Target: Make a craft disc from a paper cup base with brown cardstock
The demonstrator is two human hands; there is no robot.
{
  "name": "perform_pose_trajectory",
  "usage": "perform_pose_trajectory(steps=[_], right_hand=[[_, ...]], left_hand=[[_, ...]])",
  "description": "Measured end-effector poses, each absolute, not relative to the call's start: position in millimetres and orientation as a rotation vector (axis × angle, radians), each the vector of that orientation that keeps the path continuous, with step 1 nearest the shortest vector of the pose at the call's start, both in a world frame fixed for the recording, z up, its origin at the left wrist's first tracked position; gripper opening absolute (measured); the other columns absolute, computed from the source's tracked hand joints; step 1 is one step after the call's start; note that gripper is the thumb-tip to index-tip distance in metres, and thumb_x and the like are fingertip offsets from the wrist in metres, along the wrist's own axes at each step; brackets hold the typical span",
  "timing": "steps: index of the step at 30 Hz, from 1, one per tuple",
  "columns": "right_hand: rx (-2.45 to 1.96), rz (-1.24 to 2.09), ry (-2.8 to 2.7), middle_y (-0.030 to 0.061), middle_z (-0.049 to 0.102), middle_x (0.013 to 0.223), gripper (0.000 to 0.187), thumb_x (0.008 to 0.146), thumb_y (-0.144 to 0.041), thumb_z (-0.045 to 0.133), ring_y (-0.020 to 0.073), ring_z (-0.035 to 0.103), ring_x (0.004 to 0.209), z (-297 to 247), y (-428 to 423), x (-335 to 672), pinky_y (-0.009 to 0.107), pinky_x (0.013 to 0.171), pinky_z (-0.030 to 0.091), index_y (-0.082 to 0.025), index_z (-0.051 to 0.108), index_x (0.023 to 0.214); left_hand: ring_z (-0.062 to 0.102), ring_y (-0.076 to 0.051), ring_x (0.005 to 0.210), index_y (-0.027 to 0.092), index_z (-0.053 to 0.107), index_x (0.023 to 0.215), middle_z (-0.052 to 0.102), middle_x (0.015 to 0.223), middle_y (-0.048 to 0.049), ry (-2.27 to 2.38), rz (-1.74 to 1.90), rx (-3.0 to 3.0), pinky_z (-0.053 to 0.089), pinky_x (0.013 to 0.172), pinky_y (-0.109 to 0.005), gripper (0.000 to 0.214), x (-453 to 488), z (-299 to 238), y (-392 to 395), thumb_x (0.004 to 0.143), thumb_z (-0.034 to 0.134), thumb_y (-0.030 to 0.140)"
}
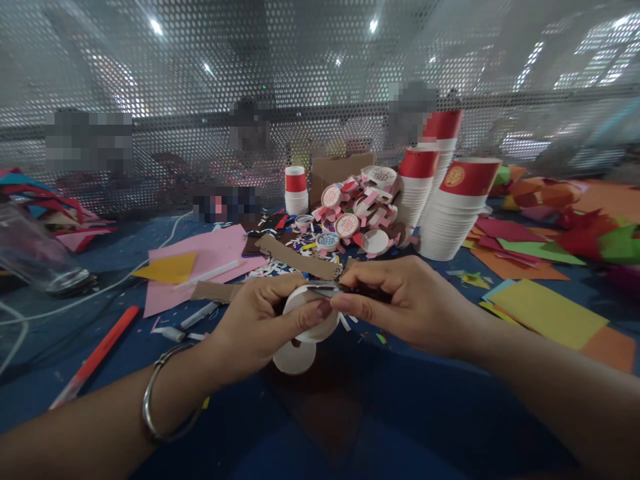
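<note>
Near desk's (50,347) front edge: my left hand (270,317) grips white paper piece (320,331); my right hand (400,297) at its rim, grasp unclear.

Single head-worn wide-angle view, facing forward and down from above, left hand (257,327) and right hand (410,300) close at lower frame centre, blue tabletop (115,245) at mid-range, perforated screen (320,73) farther off across upper frame

Left hand (255,323) and right hand (417,300) meet at a white paper piece (323,330)
The left grips it; beyond, stacked red-and-white cups (447,223) stand beside heaped paper discs (347,225) on a blue table (125,347).
</note>
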State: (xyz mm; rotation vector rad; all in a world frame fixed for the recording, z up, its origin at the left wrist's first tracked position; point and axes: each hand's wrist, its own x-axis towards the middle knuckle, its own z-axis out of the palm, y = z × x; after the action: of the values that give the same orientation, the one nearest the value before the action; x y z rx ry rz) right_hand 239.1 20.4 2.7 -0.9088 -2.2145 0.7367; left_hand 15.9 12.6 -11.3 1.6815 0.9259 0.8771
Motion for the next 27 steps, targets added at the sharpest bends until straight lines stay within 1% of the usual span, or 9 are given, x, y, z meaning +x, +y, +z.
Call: perform_pose_trajectory(steps=[6, 13, 20, 27], right_hand=[[-0.926, 0.698, -2.225, -0.0041, 0.050, 0.063, 0.036, 0.099, -0.043, 0.059, 0.0083, 0.042, 0.056, 2.1, 21.2, 237.6, 0.024, 0.052, 0.032, -0.014, 0.066, 0.078], [-0.956, 0.696, -2.230, -0.0027, 0.054, 0.065, 0.038, 0.100, -0.046, 0.057, 0.0093, 0.045, 0.058, 0.5, 22.0, 238.0, 0.025, 0.054, 0.034, -0.014, 0.067, 0.080], [-0.995, 0.742, -2.223, -0.0007, 0.057, 0.067, 0.041, 0.100, -0.049, 0.056, 0.0110, 0.047, 0.061, -1.6, 25.3, 235.6, 0.026, 0.056, 0.034, -0.015, 0.069, 0.081], [-0.998, 0.839, -2.174, -0.0017, 0.054, 0.066, 0.042, 0.098, -0.052, 0.059, 0.0103, 0.043, 0.059, -2.4, 25.9, 235.7, 0.025, 0.054, 0.031, -0.015, 0.068, 0.079]], left_hand=[[0.058, -0.013, 0.064, 0.013, 0.073, 0.083, 0.071, 0.073, -0.0035, 0.929, 0.864, 1.646, 0.043, 0.057, -0.023, 0.027, 17.0, -11.8, 14.5, 0.087, 0.074, 0.039], [0.060, -0.013, 0.060, 0.012, 0.074, 0.078, 0.072, 0.070, -0.0058, 1.021, 0.815, 1.658, 0.042, 0.054, -0.023, 0.033, 16.2, -7.5, 13.9, 0.085, 0.074, 0.044], [0.060, -0.014, 0.054, 0.014, 0.073, 0.078, 0.074, 0.068, -0.0063, 1.114, 0.760, 1.561, 0.040, 0.044, -0.020, 0.036, 14.9, -7.3, 17.4, 0.078, 0.080, 0.049], [0.058, -0.012, 0.054, 0.014, 0.072, 0.076, 0.073, 0.068, -0.0059, 1.108, 0.706, 1.562, 0.039, 0.044, -0.019, 0.037, 12.9, -6.6, 18.1, 0.079, 0.079, 0.051]])
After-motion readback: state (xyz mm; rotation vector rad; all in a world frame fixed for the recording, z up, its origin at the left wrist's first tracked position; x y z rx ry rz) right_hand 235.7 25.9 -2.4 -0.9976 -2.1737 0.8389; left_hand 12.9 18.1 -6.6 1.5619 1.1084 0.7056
